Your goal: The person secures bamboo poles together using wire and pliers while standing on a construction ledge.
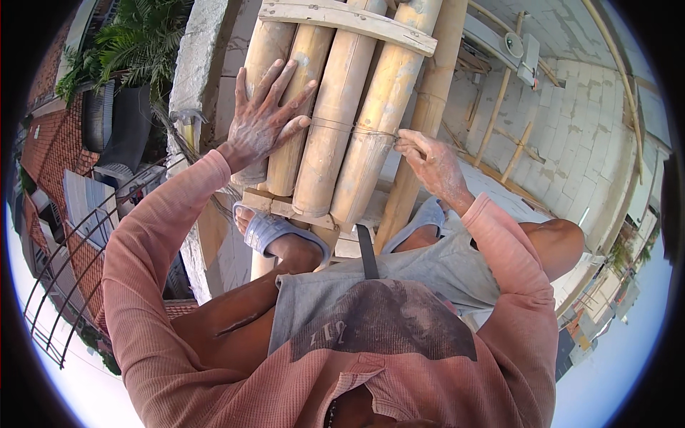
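Several thick bamboo poles (335, 107) lie side by side in front of me, their cut ends toward my feet. A thin wire (333, 125) runs across them. My left hand (267, 110) rests on the poles at the left, fingers spread, near the wire's left stretch. At the right pole's side, my right hand (432, 160) pinches the wire's end between thumb and fingers. A whitish wooden crosspiece (349, 23) lies over the poles farther away. A hammer (188, 128) is at the left, beyond my left wrist.
A rough concrete wall edge (187, 64) runs along the left, with tiled roofs (61, 135) far below. Thin steel bars (71, 250) stick out there. My sandalled feet (289, 239) stand by the pole ends. A block wall (571, 135) and bamboo props (494, 118) lie lower right.
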A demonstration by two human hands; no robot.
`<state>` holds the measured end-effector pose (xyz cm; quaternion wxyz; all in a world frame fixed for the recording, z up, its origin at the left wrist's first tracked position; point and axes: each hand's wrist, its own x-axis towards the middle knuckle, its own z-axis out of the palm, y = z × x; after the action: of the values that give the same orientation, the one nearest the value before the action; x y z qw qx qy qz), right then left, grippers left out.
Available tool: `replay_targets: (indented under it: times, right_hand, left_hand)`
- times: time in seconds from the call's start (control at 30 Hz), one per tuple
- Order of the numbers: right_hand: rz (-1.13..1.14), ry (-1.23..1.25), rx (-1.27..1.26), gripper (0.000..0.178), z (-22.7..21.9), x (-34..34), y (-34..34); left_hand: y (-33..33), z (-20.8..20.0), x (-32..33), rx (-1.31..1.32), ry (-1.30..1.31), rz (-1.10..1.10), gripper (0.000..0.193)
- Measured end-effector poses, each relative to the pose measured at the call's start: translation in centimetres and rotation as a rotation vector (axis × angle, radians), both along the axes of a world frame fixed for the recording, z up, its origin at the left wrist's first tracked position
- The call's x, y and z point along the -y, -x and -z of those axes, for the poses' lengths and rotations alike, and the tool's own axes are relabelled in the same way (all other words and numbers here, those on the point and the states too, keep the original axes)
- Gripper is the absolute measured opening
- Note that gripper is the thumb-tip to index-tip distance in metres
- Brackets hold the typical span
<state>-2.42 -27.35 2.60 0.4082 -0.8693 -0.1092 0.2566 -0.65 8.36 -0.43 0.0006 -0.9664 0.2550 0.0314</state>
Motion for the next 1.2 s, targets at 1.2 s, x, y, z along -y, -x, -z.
replay_targets:
  times: [1.2]
  right_hand:
    - [-0.251, 0.567, 0.677, 0.050, -2.6, -6.9, -26.7]
  left_hand:
    - [-0.7, -0.9, -2.4, -0.068, 0.280, 0.235, 0.042]
